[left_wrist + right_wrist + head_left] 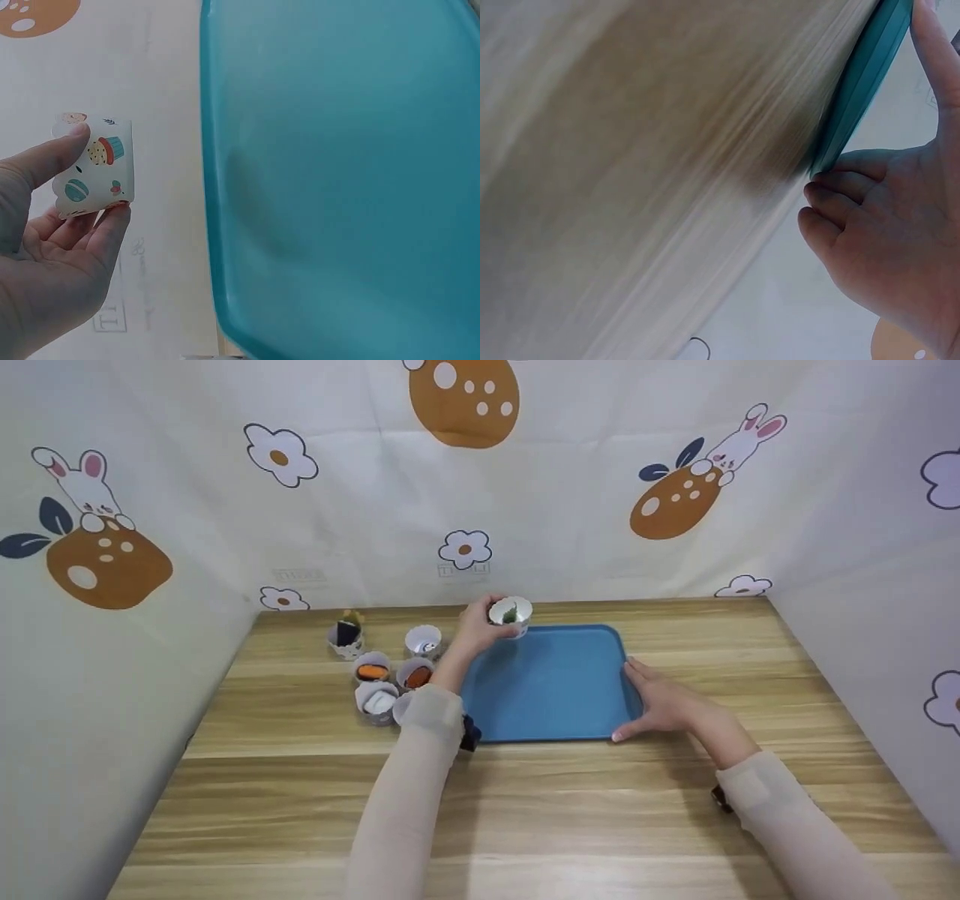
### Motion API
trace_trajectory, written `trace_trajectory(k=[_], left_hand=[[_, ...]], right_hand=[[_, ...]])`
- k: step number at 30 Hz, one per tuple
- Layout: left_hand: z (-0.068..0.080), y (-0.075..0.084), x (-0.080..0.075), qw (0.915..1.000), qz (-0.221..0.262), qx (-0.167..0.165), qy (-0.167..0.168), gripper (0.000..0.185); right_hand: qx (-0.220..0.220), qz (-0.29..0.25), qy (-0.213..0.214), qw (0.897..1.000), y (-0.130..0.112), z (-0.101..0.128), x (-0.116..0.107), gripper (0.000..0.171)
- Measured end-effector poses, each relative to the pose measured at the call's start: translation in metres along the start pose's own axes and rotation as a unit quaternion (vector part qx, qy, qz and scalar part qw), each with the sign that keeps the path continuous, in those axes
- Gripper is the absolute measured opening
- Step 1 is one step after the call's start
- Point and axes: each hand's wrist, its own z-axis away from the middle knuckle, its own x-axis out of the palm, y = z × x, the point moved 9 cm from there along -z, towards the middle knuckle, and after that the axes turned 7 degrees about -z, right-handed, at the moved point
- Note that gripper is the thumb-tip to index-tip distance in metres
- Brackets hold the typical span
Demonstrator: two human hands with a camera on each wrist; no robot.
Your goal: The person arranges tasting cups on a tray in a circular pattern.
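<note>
My left hand (480, 628) grips a white paper baking cup (101, 161) printed with cupcakes, thumb on one side and fingers on the other. A small green leaf-like piece (510, 616) shows inside the cup, which is over the far left corner of a blue tray (551, 682). At the tray's right side my right hand (660, 701) is spread against the edge, its thumb by the near corner and its fingertips farther back. In the right wrist view, the fingers (832, 202) are bent slightly beside the tray's rim.
Left of the tray stand several similar cups: one with a dark piece (347, 634), one with an orange piece (373, 672), one with a reddish-brown piece (418, 678) and one with a white piece (379, 702). My left forearm partly covers another cup (401, 709). Printed cloth (360, 510) borders the wooden table (570, 810).
</note>
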Motion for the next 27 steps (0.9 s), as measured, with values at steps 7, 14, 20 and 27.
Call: trace_trajectory(k=[7,14,20,27], left_hand=[[-0.009,-0.002,0.013,0.9999,-0.015,-0.004,0.006,0.055],[-0.018,-0.007,0.028,0.9998,-0.015,-0.015,0.004,0.055],[-0.024,-0.012,0.040,0.9997,0.002,-0.026,0.001,0.054],[-0.024,-0.022,0.050,0.9986,-0.007,-0.053,0.001,0.053]], right_hand=[[0.007,0.000,-0.001,1.000,0.003,0.001,0.000,0.135],[0.003,0.001,0.000,1.000,0.002,0.001,-0.001,0.133],[0.005,-0.005,-0.001,1.000,0.001,0.002,-0.002,0.132],[0.010,-0.009,-0.004,1.000,0.001,0.003,0.001,0.134]])
